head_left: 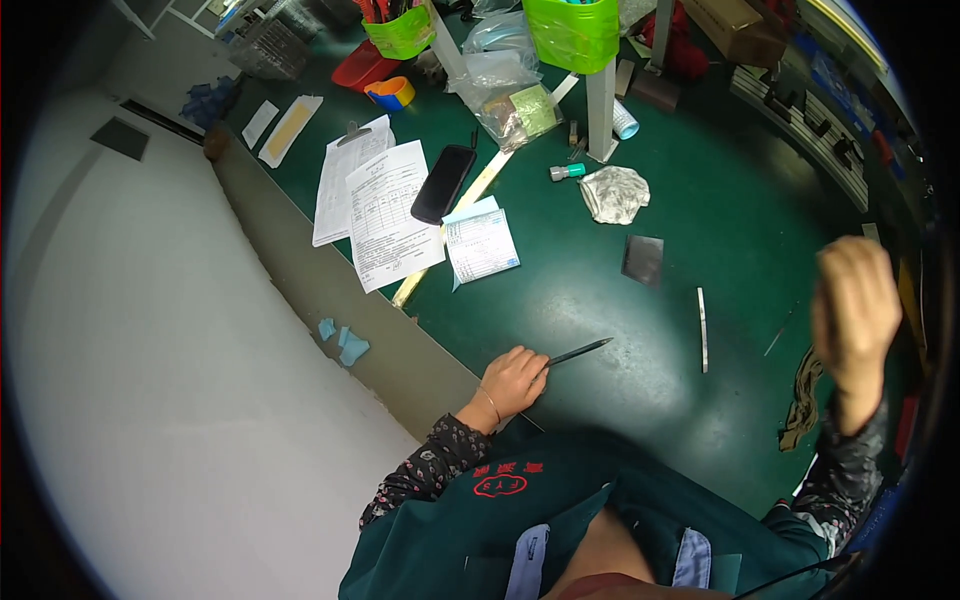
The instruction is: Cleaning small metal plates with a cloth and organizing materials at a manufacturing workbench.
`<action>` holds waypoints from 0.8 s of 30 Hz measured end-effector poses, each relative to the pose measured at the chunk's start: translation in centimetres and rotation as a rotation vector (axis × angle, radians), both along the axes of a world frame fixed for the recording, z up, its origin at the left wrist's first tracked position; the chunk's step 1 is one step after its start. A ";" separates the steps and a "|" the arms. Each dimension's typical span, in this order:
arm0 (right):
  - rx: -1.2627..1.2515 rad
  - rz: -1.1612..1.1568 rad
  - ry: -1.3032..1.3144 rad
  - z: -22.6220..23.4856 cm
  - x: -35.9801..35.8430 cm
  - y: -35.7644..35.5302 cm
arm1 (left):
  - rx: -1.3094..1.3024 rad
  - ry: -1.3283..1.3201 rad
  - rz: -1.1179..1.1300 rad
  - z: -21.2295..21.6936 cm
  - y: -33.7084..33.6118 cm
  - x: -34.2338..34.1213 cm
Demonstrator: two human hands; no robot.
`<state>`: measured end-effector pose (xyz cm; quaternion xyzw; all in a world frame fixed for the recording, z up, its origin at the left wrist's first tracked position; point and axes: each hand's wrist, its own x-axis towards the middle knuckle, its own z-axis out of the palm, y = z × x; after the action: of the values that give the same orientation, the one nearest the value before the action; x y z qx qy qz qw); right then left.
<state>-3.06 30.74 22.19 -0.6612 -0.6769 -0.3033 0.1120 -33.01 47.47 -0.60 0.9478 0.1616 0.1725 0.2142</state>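
Observation:
My left hand (515, 382) rests by the near left edge of the green table, closed around a slim dark pencil-like tool (580, 352). The tool's pointed end sticks out to the right, low over the tabletop. At the far right, my right hand (858, 300) is raised and blurred, with its fingers curled under; whatever they hold, if anything, is hidden. Between the hands lie a thin pale strip (703, 330) and a fine needle-like rod (780, 330). Farther back are a dark square sheet (643, 260) and a crumpled grey-white cloth (615, 194).
Papers (395, 215), a black phone (443, 184) and a small form pad (482, 245) lie at the left. Bright green bins (570, 35) and a grey post (600, 110) stand behind. A metal rail rack (800, 135) and a brownish cloth strip (800, 400) are on the right.

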 end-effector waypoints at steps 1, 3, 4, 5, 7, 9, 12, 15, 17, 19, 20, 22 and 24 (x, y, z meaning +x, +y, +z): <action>-0.042 -0.008 0.091 -2.1 -0.9 0.8 | 0.019 -0.042 -0.043 -0.3 0.7 0.1; -0.109 -0.042 0.228 -5.2 -1.8 1.1 | 0.022 -0.096 -0.118 -0.5 1.7 1.0; -0.128 -0.064 0.273 -6.4 -1.7 0.9 | 0.054 -0.083 -0.124 -0.4 2.6 1.8; -0.163 -0.090 0.314 -7.6 -1.5 0.8 | 0.087 -0.074 -0.134 -0.5 3.5 2.8; -0.180 -0.147 0.383 -9.6 -1.0 1.3 | 0.097 -0.111 -0.155 -1.0 5.9 4.7; -0.150 -0.219 0.497 -11.1 -0.4 3.0 | 0.126 -0.111 -0.145 -1.7 8.3 6.5; -0.123 -0.333 0.707 -13.8 1.3 6.2 | 0.147 -0.145 -0.171 -3.2 10.6 9.0; -0.109 -0.378 0.983 -17.5 3.7 11.2 | 0.181 -0.112 -0.186 -5.2 10.9 9.7; -0.116 -0.409 1.010 -19.3 5.4 14.7 | 0.161 -0.122 -0.180 -5.1 10.7 9.8; -0.033 -0.481 1.164 -21.1 7.1 18.9 | 0.124 -0.103 -0.192 -4.8 10.9 9.6; -0.041 -0.475 1.156 -21.8 7.7 20.8 | 0.090 -0.084 -0.211 -4.9 10.9 9.6; 0.057 -0.622 0.955 -23.3 8.9 24.7 | 0.102 -0.070 -0.194 -5.4 11.1 9.4; 0.007 -0.649 0.808 -27.8 13.7 26.3 | 0.036 -0.091 -0.233 -5.3 10.8 10.0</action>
<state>10.69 57.03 -5.58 -0.9011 -0.3389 -0.0450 0.2667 -23.00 58.27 -5.93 0.9550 0.0374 0.1924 0.2228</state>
